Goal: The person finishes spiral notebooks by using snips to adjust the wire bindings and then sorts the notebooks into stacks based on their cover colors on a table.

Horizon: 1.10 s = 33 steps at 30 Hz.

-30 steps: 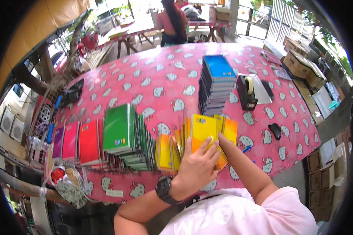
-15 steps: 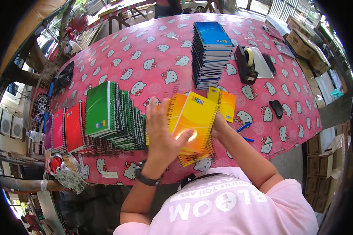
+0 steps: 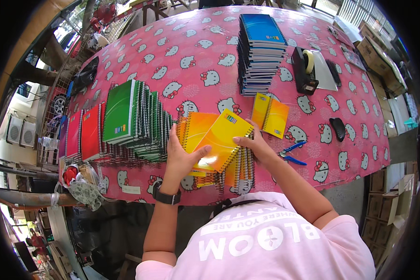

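Observation:
A yellow-orange spiral notebook (image 3: 221, 144) lies tilted in front of me, its wire coil toward my right. My right hand (image 3: 257, 145) grips its upper right corner, thumb on the cover. My left hand (image 3: 182, 156) holds the left side, thumb over the cover and fingers along the outer edge. Another yellow notebook (image 3: 201, 122) shows beneath, partly covered. More yellow notebooks (image 3: 243, 169) with coils sit under and beside my right hand. Farther right lie two small yellow notebooks or an opened one (image 3: 276, 119), I cannot tell which. Blue-handled pliers (image 3: 294, 153) rest near my right forearm.
Leaning green notebooks (image 3: 119, 112) stand left, beside red (image 3: 91, 133) and pink ones (image 3: 73, 135). A tall blue notebook stack (image 3: 262, 53) rises at the back. Right of it are a black tape dispenser (image 3: 305, 72) and a dark object (image 3: 337, 129). A plastic bag (image 3: 84, 186) hangs at the front-left edge.
My left hand has come down from its raised, blurred position onto the notebook's left side. My right hand has moved from behind the notebook to its upper right corner. The whole view has shifted slightly.

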Each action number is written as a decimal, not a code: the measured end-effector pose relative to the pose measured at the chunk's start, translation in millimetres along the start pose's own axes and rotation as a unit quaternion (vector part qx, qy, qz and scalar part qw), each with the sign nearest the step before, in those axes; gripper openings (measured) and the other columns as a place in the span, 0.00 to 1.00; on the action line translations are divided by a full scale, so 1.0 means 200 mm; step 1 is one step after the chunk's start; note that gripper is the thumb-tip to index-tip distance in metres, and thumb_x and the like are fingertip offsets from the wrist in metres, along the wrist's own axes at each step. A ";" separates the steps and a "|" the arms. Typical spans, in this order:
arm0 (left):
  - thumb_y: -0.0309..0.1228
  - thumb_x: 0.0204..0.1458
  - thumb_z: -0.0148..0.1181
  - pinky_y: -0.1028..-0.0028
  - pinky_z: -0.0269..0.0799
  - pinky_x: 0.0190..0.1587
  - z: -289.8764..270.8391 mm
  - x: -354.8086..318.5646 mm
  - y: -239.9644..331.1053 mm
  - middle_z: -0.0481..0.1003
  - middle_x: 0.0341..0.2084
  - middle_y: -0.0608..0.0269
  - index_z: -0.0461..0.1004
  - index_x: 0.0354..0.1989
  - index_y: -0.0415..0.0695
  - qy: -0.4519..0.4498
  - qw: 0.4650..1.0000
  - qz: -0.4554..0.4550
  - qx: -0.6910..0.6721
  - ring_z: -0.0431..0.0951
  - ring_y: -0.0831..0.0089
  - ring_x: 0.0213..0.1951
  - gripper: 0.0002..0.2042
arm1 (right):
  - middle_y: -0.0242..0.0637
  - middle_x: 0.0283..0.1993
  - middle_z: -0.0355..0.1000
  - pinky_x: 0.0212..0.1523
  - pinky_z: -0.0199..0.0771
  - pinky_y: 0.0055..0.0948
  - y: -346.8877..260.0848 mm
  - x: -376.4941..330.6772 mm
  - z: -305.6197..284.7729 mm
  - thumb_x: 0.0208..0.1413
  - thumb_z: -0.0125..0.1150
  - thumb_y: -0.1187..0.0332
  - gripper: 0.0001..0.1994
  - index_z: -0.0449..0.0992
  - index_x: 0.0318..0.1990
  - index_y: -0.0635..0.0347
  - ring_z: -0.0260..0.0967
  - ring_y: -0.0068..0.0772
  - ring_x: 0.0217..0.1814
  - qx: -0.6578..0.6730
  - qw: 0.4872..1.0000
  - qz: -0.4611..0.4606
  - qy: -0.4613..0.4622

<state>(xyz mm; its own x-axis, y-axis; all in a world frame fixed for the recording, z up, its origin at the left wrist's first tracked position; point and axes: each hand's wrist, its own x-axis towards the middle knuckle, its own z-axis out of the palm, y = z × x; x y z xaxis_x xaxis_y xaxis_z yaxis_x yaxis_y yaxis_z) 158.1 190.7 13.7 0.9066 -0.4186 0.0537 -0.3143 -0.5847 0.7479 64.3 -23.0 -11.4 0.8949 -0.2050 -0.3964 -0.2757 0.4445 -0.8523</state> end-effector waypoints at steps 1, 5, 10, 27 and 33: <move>0.52 0.35 0.68 0.63 0.55 0.58 0.00 -0.01 -0.01 0.60 0.53 0.35 0.44 0.62 0.33 -0.005 0.997 -0.012 -0.075 0.59 0.50 0.58 0.52 | 0.44 0.56 0.57 0.56 0.60 0.35 0.01 -0.01 -0.01 0.39 0.69 0.62 0.48 0.41 0.64 0.54 0.58 0.38 0.58 -0.011 1.000 0.010 0.007; 0.54 0.40 0.63 0.63 0.54 0.59 -0.01 0.01 0.04 0.60 0.52 0.31 0.47 0.62 0.35 -0.074 0.972 -0.078 -0.209 0.57 0.47 0.58 0.48 | 0.47 0.54 0.59 0.55 0.60 0.34 0.03 -0.06 -0.08 0.33 0.73 0.56 0.53 0.41 0.63 0.61 0.59 0.38 0.57 -0.011 1.000 0.000 0.012; 0.57 0.43 0.58 0.58 0.46 0.61 0.06 -0.08 -0.11 0.57 0.55 0.30 0.52 0.61 0.36 -0.052 0.996 -0.076 0.007 0.55 0.48 0.59 0.45 | 0.43 0.53 0.61 0.54 0.61 0.34 0.08 -0.08 -0.13 0.33 0.73 0.59 0.49 0.46 0.61 0.60 0.60 0.38 0.55 0.021 1.000 -0.018 -0.008; 0.64 0.33 0.60 0.65 0.62 0.54 0.07 -0.16 0.02 0.63 0.50 0.36 0.52 0.61 0.33 -0.025 0.965 -0.211 -0.156 0.68 0.57 0.52 0.53 | 0.42 0.52 0.62 0.52 0.66 0.35 0.10 -0.10 -0.28 0.42 0.67 0.64 0.37 0.52 0.58 0.63 0.63 0.37 0.54 0.139 0.987 -0.006 -0.076; 0.51 0.38 0.67 0.72 0.68 0.46 0.19 -0.13 -0.19 0.68 0.45 0.47 0.50 0.60 0.28 0.011 0.973 -0.144 -0.177 0.71 0.66 0.47 0.48 | 0.43 0.54 0.61 0.52 0.66 0.34 0.14 -0.08 -0.30 0.42 0.67 0.64 0.39 0.48 0.59 0.62 0.63 0.37 0.54 0.082 0.994 -0.012 -0.069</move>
<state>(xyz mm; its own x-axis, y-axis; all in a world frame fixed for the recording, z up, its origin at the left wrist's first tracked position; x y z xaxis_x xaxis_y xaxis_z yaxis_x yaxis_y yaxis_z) 136.7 197.5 -41.7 0.9500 -0.2547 -0.1808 0.0676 -0.3974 0.9151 21.8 -58.8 -49.8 0.9434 -0.1007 -0.3159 -0.2024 0.5799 -0.7891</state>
